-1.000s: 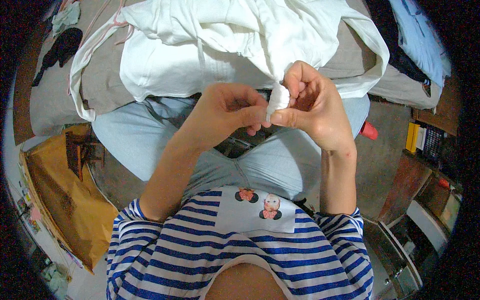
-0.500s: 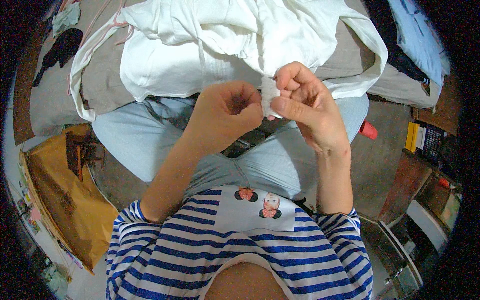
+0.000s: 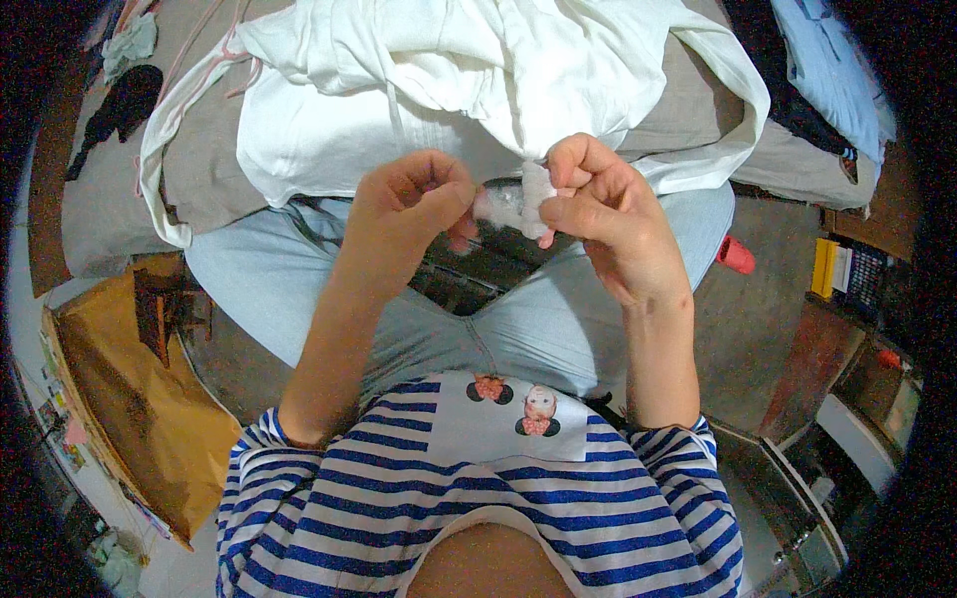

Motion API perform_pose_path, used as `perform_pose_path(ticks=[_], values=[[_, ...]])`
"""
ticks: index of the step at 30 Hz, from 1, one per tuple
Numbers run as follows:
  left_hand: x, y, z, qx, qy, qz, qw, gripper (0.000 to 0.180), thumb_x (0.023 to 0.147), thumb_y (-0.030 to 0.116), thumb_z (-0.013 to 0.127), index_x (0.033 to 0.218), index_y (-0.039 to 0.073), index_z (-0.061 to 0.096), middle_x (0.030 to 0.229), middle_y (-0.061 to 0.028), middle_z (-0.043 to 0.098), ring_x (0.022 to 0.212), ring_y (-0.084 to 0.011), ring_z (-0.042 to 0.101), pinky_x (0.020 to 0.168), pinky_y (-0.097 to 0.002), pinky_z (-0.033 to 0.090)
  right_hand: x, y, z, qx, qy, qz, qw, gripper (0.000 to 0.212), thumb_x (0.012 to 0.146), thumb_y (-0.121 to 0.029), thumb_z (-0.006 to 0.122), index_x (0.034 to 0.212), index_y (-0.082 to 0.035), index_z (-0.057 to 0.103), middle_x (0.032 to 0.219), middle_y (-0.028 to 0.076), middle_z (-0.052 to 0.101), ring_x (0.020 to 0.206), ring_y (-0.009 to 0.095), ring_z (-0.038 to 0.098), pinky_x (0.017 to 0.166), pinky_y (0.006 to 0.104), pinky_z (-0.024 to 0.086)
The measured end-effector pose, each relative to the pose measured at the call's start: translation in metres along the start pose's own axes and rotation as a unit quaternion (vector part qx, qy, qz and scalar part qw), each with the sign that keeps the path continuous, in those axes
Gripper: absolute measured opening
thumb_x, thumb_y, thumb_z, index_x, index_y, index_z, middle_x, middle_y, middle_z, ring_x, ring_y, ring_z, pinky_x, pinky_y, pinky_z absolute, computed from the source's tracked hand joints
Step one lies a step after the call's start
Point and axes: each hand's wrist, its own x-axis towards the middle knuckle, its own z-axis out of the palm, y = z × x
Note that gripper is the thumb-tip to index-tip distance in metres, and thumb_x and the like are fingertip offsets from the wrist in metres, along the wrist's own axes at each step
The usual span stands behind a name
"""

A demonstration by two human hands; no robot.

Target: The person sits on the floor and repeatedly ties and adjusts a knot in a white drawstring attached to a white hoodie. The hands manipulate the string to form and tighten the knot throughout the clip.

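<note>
A white garment [image 3: 329, 140] is spread over a grey cover in front of me, with a gathered part of it hanging toward my lap. My right hand [image 3: 608, 214] pinches a narrow white cloth end [image 3: 538, 194] between thumb and fingers, in line with that gathered part. To its left, my left hand [image 3: 414, 209] is closed in a pinch, its fingertips slightly smeared. Between the two hands shows a blurred, pale, partly see-through patch [image 3: 503, 206] whose kind I cannot make out. Anything thin inside the left pinch is too small to see.
Beneath the garment lies the grey cover [image 3: 204, 184]. A black item [image 3: 118, 110] is at the far left, and light blue cloth [image 3: 832, 75] at the far right. Brown paper [image 3: 140, 389] stands lower left. A red object [image 3: 736, 255] lies beyond my right knee.
My left hand has moved left, away from the white cloth end, and the blurred pale patch now shows in the gap. My right hand keeps its pinch, nearly still.
</note>
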Motion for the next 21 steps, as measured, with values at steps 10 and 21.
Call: perform_pose_path(ticks=[10, 21], values=[[-0.011, -0.001, 0.03, 0.105, 0.04, 0.116, 0.987, 0.021, 0.074, -0.001, 0.062, 0.094, -0.001, 0.057, 0.08, -0.0068, 0.061, 0.068, -0.0116, 0.058, 0.062, -0.0219, 0.048, -0.008, 0.002, 0.004, -0.118, 0.052, -0.056, 0.99, 0.015, 0.076, -0.002, 0.06, 0.083, -0.006, 0.047, 0.069, -0.002, 0.052, 0.058, 0.004, 0.049, 0.051, 0.0155, 0.037], [-0.008, -0.016, 0.043, 0.08, 0.108, 0.155, 0.979, 0.008, 0.077, -0.001, 0.061, 0.085, -0.001, 0.06, 0.071, -0.0034, 0.06, 0.062, -0.0065, 0.056, 0.054, -0.0179, 0.043, -0.028, 0.034, 0.017, 0.07, 0.151, 0.022, 0.986, 0.011, 0.083, -0.013, 0.056, 0.088, -0.003, 0.055, 0.068, 0.002, 0.056, 0.057, 0.008, 0.052, 0.048, 0.0203, 0.041]])
